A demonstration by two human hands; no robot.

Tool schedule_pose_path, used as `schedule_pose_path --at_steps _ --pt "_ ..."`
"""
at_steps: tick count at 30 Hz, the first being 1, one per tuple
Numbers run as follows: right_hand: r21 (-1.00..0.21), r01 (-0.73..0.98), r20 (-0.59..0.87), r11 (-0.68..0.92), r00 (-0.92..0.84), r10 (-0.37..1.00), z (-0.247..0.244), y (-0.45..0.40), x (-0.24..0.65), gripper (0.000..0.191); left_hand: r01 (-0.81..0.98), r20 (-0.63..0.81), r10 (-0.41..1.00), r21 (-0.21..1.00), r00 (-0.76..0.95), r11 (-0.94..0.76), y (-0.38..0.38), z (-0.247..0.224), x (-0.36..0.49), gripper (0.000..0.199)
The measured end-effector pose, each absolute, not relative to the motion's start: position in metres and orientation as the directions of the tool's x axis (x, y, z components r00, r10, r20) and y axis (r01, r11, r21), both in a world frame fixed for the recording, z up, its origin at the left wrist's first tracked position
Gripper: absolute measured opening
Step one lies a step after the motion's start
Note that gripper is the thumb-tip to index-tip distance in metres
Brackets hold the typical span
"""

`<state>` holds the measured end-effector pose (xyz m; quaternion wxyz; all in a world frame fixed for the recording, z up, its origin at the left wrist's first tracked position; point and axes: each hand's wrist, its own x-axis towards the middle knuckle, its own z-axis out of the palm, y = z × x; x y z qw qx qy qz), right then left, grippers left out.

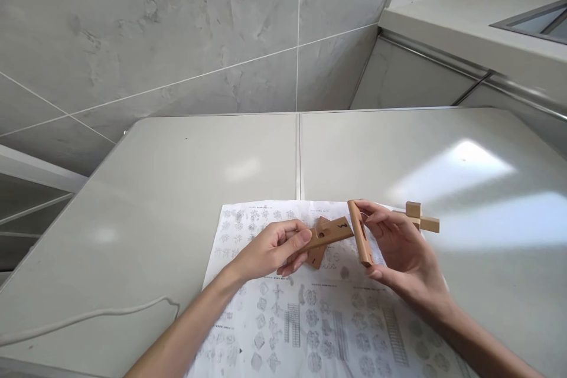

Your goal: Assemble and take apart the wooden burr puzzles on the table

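My left hand [277, 248] pinches a flat brown wooden piece [330, 233] with a small notch and a dark handwritten mark near its right end. Below that piece, another wooden piece [316, 257] with a mark shows partly, crossing it at an angle; whether the two touch is unclear. My right hand [401, 245] holds a slotted wooden piece [361, 233] nearly upright between thumb and fingers. Its upper part is close to the tip of the left-hand piece. Beneath both hands lies a printed sheet [283, 307] with rows of small diagrams.
Behind my right hand, an assembled light wooden block shape [414, 211] rests at the sheet's edge. A white cable [101, 312] crosses the pale table [177, 177] at left. A grey tiled wall [199, 23] stands beyond, with a white counter [465, 23] at upper right.
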<state>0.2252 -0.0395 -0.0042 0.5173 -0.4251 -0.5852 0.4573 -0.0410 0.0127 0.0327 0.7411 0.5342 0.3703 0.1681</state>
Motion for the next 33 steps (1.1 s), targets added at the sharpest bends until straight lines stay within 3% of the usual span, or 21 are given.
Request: schedule_pose_path --at_steps 6,16,26,33 --pt "-0.97 0.026 0.236 0.242 -0.148 0.96 -0.0038 -0.0405 0.2238 0.061 0.107 -0.367 0.551 0.888 0.749 0.446 0.0127 0.0315 -0.0405 0.043" --pt "-0.956 0.042 0.272 0.289 -0.229 0.935 -0.0031 -0.0364 0.2286 0.058 0.127 -0.413 0.564 0.87 0.715 0.476 0.0143 0.032 -0.0439 0.042" --pt "-0.912 0.204 0.27 0.356 -0.356 0.895 0.0001 -0.0385 0.2283 0.062 0.153 -0.404 0.559 0.884 0.725 0.441 0.0118 0.0325 -0.0405 0.041" --pt "-0.896 0.189 0.317 0.402 -0.363 0.876 -0.002 -0.039 0.2245 0.063 0.173 -0.4 0.565 0.895 0.721 0.412 0.0103 0.0344 -0.0394 0.041"
